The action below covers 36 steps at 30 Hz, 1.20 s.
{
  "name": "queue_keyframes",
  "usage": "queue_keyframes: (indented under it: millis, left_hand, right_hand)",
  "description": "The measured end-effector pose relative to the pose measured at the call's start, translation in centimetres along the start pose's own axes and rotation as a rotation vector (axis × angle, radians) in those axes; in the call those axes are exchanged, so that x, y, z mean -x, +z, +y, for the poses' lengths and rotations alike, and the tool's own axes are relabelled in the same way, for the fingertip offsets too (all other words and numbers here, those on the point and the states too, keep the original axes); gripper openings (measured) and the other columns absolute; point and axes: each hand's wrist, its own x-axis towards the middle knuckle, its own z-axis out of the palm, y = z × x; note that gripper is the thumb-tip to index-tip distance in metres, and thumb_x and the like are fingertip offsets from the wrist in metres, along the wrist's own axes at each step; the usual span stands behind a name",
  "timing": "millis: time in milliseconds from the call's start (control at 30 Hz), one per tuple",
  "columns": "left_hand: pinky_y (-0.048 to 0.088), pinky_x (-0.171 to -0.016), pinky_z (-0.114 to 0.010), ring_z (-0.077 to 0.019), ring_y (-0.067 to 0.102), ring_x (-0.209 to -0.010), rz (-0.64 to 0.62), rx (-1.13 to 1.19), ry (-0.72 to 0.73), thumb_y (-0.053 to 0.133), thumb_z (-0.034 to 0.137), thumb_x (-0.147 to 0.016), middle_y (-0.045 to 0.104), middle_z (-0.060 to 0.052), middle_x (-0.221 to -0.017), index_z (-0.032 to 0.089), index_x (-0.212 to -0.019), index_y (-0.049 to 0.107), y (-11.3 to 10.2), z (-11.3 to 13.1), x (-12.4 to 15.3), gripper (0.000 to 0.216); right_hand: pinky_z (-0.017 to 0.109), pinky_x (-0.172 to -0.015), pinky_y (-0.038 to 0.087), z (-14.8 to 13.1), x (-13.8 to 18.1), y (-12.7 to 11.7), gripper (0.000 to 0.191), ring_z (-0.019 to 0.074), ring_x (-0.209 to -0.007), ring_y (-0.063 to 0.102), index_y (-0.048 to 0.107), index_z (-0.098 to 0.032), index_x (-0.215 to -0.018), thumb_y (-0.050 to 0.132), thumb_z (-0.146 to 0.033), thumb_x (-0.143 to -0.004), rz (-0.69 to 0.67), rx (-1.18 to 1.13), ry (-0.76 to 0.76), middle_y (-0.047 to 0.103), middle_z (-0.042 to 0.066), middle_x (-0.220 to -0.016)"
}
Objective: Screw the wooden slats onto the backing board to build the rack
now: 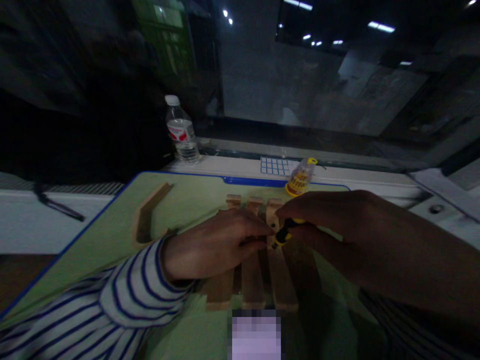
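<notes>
A rack of several parallel wooden slats [253,280] lies on the green mat [112,225] in front of me. My left hand [215,247] rests on the slats, fingers curled and pinched near a slat's upper part; what they pinch is hidden. My right hand [330,215] is closed around a black and yellow screwdriver [282,235], whose tip points down at the slats beside my left fingertips. Both sleeves are white with blue stripes.
A curved wooden piece [146,215] lies on the mat at left. A plastic water bottle [182,131] stands at the back left. A clear yellow-capped container [300,176] lies behind the slats near a blue grid card [275,165]. A blurred patch [255,334] covers the near edge.
</notes>
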Motion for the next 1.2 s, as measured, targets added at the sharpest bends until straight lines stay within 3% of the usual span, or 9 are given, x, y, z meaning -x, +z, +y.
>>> queue_keyframes:
  millis: [267, 433, 633, 933, 1200]
  left_hand:
    - [0.046, -0.086, -0.026, -0.0164, 0.063, -0.099, -0.04, 0.041, 0.013, 0.05, 0.016, -0.091, 0.07, -0.002, -0.101, 0.021, -0.103, 0.067, 0.4, 0.1, -0.1, 0.022]
    - [0.047, -0.087, -0.027, -0.017, 0.063, -0.101, -0.034, 0.024, 0.02, 0.051, 0.015, -0.09, 0.069, -0.003, -0.106, 0.021, -0.103, 0.067, 0.1, 0.2, -0.2, 0.022]
    - [0.048, -0.082, -0.026, -0.0169, 0.065, -0.091, -0.004, 0.0, 0.018, 0.053, 0.023, -0.09, 0.071, -0.003, -0.096, 0.021, -0.103, 0.067, 0.2, 0.4, -0.1, 0.019]
    - [0.047, -0.076, -0.024, -0.0143, 0.064, -0.083, 0.182, 0.099, -0.089, 0.058, 0.035, -0.088, 0.071, 0.0, -0.092, 0.022, -0.105, 0.068, 0.7, 1.2, -0.5, 0.023]
    - [0.043, -0.064, -0.02, -0.0092, 0.062, -0.069, 0.253, 0.122, -0.007, 0.059, 0.029, -0.088, 0.07, 0.004, -0.08, 0.021, -0.093, 0.071, 1.0, 1.0, -0.4, 0.015]
  right_hand:
    - [0.027, -0.061, 0.043, 1.0, 0.3, 0.6, 0.023, 0.0134, -0.078, 0.066, 0.059, -0.035, -0.109, 0.053, -0.026, -0.089, 0.024, 0.168, 0.097, 0.07, -0.007, -0.103]
    - [0.029, -0.057, 0.038, 0.8, 0.0, 0.6, 0.011, 0.0146, -0.069, 0.064, 0.061, -0.03, -0.095, 0.052, -0.032, -0.09, -0.026, 0.191, 0.096, 0.069, -0.005, -0.088]
    - [0.03, -0.054, 0.033, 0.4, -0.4, 0.6, 0.023, 0.0144, -0.062, 0.06, 0.059, -0.026, -0.081, 0.045, -0.041, -0.093, -0.016, 0.192, 0.103, 0.064, -0.004, -0.072]
    - [0.031, -0.059, 0.035, 0.0, -0.9, 0.6, 0.023, 0.0174, -0.067, 0.06, 0.06, -0.022, -0.084, 0.047, -0.039, -0.092, 0.022, 0.266, 0.008, 0.066, 0.0, -0.077]
    - [0.033, -0.073, 0.044, -0.3, -1.1, 0.3, 0.028, 0.0199, -0.084, 0.064, 0.063, -0.022, -0.098, 0.043, -0.041, -0.094, 0.003, 0.194, -0.021, 0.069, 0.002, -0.094]
